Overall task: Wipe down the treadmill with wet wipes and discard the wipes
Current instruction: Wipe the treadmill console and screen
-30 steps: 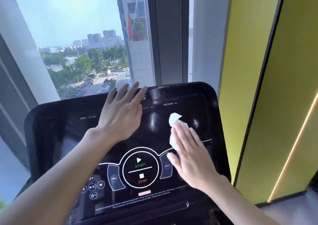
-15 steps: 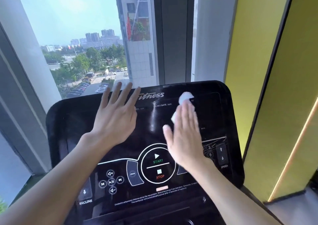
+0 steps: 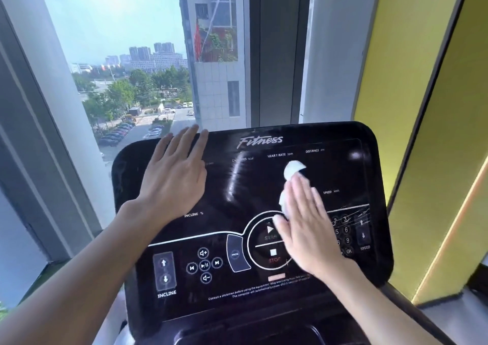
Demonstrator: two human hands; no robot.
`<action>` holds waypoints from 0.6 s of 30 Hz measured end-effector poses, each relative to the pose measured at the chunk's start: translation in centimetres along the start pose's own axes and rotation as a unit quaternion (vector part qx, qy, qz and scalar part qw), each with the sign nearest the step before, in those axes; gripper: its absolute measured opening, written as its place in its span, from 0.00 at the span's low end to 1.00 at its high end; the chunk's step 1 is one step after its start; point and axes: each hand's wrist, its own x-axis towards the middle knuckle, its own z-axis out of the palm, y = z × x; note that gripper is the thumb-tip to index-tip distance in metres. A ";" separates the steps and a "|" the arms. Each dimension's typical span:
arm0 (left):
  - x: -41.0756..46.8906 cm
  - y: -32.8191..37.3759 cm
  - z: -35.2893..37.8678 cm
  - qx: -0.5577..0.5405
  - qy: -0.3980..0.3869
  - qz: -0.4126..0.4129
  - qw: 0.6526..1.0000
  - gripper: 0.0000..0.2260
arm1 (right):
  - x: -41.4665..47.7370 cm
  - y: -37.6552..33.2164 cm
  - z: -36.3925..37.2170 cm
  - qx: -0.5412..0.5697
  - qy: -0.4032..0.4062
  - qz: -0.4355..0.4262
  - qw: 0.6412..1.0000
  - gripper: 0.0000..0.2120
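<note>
Treadmill console (image 3: 245, 202), filling the lower centre of the frame. A white wet wipe (image 3: 291, 169) is pressed against the glossy black panel right of centre, below the HEART RATE label, by the right hand (image 3: 306, 226), whose fingers (image 3: 298, 194) are laid straight and together over it. Only the wipe's crumpled upper end is exposed. The left hand (image 3: 174, 175) is rested flat on the console's upper left, fingers extended, nothing held. The wipe is judged light, limp and damp, liable to bunch and slide on the slick surface. It is best controlled under flat fingers, or pinched at its bunched part for discarding.
</note>
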 end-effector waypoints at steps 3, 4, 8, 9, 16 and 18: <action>-0.1 -0.4 0.0 -0.017 -0.002 0.002 1.000 0.26 | 1.9 0.0 -0.4 0.086 0.018 0.208 0.974 0.36; -0.1 -0.3 0.0 -0.019 -0.004 -0.006 1.000 0.26 | 2.4 -1.7 -0.7 0.095 0.018 0.201 0.975 0.36; -0.3 -0.3 -0.1 -0.003 -0.015 -0.021 1.000 0.26 | 3.0 -4.1 -1.0 0.036 0.003 -0.021 0.999 0.36; -0.3 -0.3 -0.3 -0.003 -0.018 -0.023 1.000 0.26 | 3.6 -3.1 -1.0 0.028 0.010 -0.012 0.999 0.35; -0.1 0.2 -0.6 -0.002 -0.026 -0.040 0.999 0.26 | 4.6 -8.5 -1.6 0.065 0.015 -0.061 0.996 0.35; -0.1 0.1 -0.6 -0.007 -0.031 -0.036 0.999 0.26 | 4.3 -7.0 -1.5 0.010 0.009 -0.136 0.991 0.34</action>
